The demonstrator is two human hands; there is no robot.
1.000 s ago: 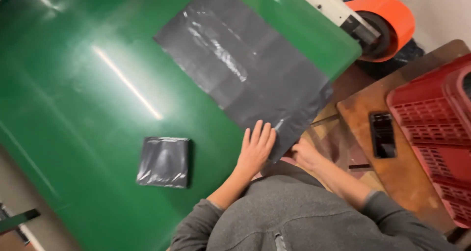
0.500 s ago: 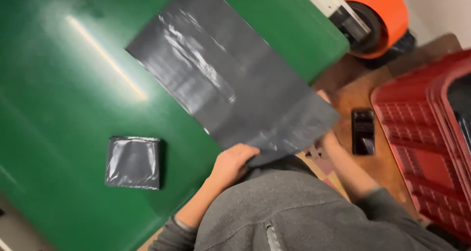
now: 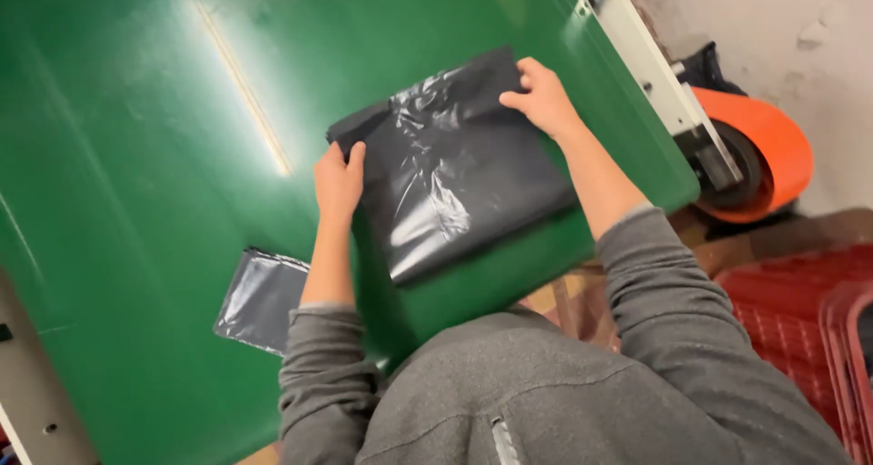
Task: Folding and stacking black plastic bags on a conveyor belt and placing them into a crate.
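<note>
A wide green table (image 3: 136,247) fills most of the view. A small folded dark bag (image 3: 259,300) lies on it near the front edge. At the right stand an orange roll (image 3: 764,147) and red plastic crates (image 3: 800,320).

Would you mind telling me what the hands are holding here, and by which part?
Both hold the dark grey plastic bag on the green table: left hand at its left edge, right hand at its far right corner.

Glossy green table (image 3: 136,156) reflecting a lamp, beside a pale wall (image 3: 773,29).
</note>
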